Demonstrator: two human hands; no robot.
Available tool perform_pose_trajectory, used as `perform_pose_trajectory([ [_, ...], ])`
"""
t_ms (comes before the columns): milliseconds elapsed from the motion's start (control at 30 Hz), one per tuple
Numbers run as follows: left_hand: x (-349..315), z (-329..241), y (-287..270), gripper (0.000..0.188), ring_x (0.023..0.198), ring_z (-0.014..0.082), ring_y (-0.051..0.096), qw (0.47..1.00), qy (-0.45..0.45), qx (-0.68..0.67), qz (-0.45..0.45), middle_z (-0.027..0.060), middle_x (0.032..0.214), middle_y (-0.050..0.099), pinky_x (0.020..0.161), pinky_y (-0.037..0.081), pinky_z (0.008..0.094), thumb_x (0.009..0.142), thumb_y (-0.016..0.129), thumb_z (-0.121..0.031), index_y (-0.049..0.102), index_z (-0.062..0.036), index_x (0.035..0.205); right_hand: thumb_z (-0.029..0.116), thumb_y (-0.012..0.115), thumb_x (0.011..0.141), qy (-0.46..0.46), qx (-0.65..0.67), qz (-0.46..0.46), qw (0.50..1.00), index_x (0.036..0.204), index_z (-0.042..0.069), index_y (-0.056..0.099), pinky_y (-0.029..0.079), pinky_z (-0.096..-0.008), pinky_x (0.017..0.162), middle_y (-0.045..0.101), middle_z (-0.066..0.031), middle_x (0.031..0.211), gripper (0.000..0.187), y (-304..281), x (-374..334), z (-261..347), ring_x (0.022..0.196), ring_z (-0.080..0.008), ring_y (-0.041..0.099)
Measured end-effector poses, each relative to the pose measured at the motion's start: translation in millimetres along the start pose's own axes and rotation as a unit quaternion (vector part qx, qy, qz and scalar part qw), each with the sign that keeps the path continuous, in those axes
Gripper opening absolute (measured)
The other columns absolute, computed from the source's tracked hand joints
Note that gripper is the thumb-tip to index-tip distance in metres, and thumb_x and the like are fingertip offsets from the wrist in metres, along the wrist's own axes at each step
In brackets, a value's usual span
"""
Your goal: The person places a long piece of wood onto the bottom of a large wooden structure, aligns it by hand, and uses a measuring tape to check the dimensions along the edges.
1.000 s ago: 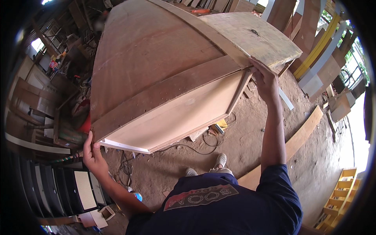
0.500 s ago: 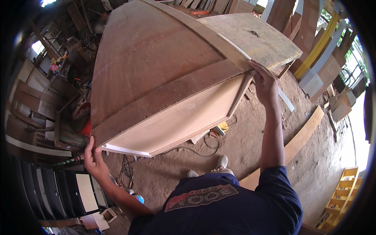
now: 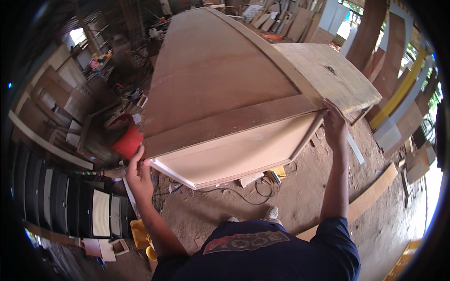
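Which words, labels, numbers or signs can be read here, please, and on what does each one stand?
Dark blue shirt: lettering in a rectangular print; I leave its wording uncopied.
Wooden panel: no lettering that I can make out.
Elsewhere: nothing large or sharp enough to read.

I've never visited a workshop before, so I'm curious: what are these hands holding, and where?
A large framed wooden panel: the left hand holds its near left corner, the right hand its near right corner.

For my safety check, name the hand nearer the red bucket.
The left hand, at the panel's left corner, bucket side; the right hand is at its right corner.
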State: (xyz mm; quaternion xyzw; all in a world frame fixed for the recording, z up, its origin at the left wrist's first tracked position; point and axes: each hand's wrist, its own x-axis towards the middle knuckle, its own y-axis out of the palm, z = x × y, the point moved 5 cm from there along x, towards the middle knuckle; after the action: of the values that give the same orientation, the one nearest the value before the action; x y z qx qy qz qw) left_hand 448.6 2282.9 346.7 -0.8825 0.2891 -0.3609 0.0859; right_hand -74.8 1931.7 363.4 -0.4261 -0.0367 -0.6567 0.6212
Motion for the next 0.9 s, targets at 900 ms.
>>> perform_pose_trajectory([
  [900, 8, 0, -15, 0.055, 0.128, 0.0352, 0.074, 0.993, 0.119, 0.025, 0.007, 0.0209, 0.142, 0.073, 0.105, 0.061, 0.0429, 0.09, 0.09, -0.009, 0.069, 0.0, 0.14, 0.014, 0.087, 0.085, -0.332, 0.076, 0.2, 0.919, 0.122, 0.007, 0.083, 0.036, -0.0619, 0.13, 0.075, -0.013, 0.141, 0.037, 173, -58, 298, 0.145, -0.0384, 0.06],
])
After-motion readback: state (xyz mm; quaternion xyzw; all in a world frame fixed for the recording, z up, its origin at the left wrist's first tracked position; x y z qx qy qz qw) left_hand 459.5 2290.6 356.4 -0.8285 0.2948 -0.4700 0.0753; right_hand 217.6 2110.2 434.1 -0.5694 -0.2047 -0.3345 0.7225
